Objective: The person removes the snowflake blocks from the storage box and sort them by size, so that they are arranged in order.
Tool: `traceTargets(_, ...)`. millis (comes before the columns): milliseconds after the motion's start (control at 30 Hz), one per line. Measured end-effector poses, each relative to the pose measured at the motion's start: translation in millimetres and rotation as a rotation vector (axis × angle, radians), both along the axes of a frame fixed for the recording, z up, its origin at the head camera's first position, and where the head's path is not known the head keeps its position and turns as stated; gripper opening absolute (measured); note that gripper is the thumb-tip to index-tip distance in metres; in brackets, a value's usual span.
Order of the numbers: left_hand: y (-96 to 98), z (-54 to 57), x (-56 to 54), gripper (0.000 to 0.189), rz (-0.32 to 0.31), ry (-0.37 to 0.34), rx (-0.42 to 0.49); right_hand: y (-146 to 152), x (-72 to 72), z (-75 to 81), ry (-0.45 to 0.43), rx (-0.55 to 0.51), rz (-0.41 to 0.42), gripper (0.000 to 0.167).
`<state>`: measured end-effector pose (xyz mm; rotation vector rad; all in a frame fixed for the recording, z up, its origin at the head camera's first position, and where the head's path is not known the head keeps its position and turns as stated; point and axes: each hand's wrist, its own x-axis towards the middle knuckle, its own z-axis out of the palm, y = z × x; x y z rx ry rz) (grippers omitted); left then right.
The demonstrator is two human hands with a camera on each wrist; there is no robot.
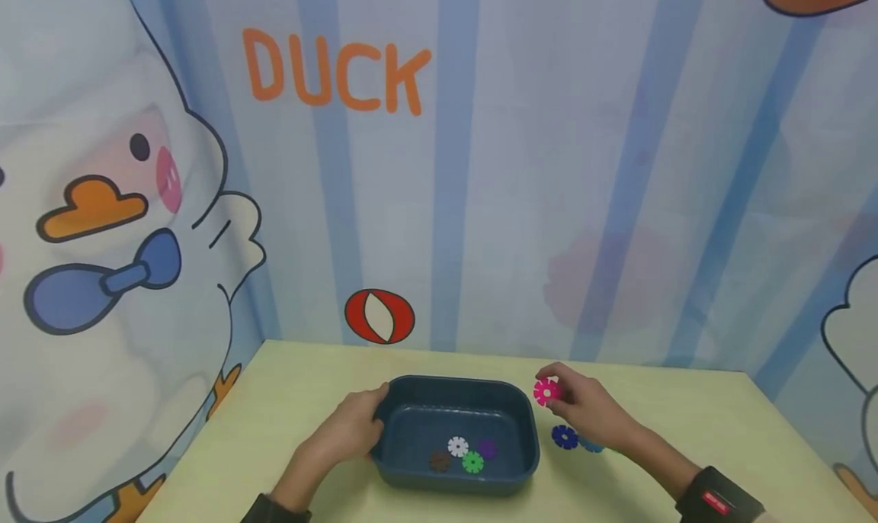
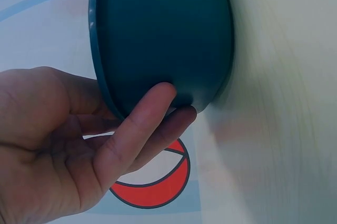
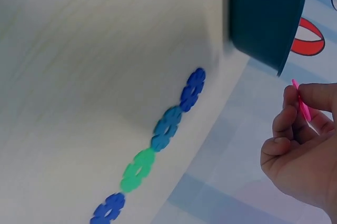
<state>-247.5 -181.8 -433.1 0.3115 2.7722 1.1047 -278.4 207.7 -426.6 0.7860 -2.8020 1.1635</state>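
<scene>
- Pink disc (image 1: 546, 399), notched like a flower: held up above the table, at two o'clock from the tub, just beside its rim but apart from it.
- Black wristband (image 1: 734, 489) with a red label, nearest the viewer, at about five o'clock in the head view; a dark cuff (image 1: 274, 510) on the other wrist at seven.
- Right hand (image 1: 588, 407): thumb and forefinger pinch the pink disc; the other fingers curl inward.
- In a slanting row on the table, starting at three o'clock from the tub: a dark blue disc (image 1: 565, 443), a lighter blue disc (image 1: 591, 445) partly hidden behind the right hand in the head view, then a mint-green disc (image 3: 134, 175) and another blue disc (image 3: 109, 205), both plain in the right wrist view.
- Left hand (image 1: 353, 424), at nine o'clock: grips the tub's end, thumb over the rim, fingers against the outer wall.
- Tub (image 1: 456, 487), dark blue-green, upright; its right wall stands between the row and the discs inside.
- Within it, towards six o'clock, close together: a green disc (image 1: 472, 456), with a brown disc (image 1: 440, 456) at nine o'clock from it, a white disc (image 1: 458, 441) at ten to eleven and a purple disc (image 1: 488, 449) at two.
- Pale yellow table (image 1: 226, 447) under everything.
- Behind, a striped backdrop (image 1: 521, 165): from the tub, a printed red-and-white ball (image 1: 379, 316) and orange letters "DUCK" (image 1: 315, 69) at eleven o'clock.
</scene>
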Motion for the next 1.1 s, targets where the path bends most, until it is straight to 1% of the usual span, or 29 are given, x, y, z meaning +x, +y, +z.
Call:
traceTargets(167, -0.3, 0.7, 1.0, 0.063, 0.004, 0.001, 0.005, 17.7, 3.2, -5.2, -0.004, 0.025, -0.026, 0.034)
traceTargets(367, 0.5, -1.6, 0.3, 0.064, -0.007, 0.016, 0.008, 44.0, 10.4, -14.8, -0.048, 0.047, -0.068, 0.037)
traceTargets(567, -0.9, -1.4, 0.5, 0.064, -0.011, 0.013, 0.005, 70.1, 16.0, -23.6, -0.1, 0.058, -0.152, 0.04)
traceTargets(667, -2.4, -1.1, 0.7, 0.064, -0.008, 0.012, -0.003, 80.1, 17.8, -24.9, -0.126, 0.068, -0.198, 0.041)
traceTargets(833, -3.9, 0.9, 1.4, 0.064, -0.005, 0.016, 0.009, 95.5, 19.3, -24.7, -0.169, 0.063, -0.237, 0.041)
traceTargets(1100, -3.0, 2.2, 2.3, 0.064, -0.009, 0.021, 0.01, 123.6, 20.2, -28.3, -0.154, 0.135, -0.325, 0.039)
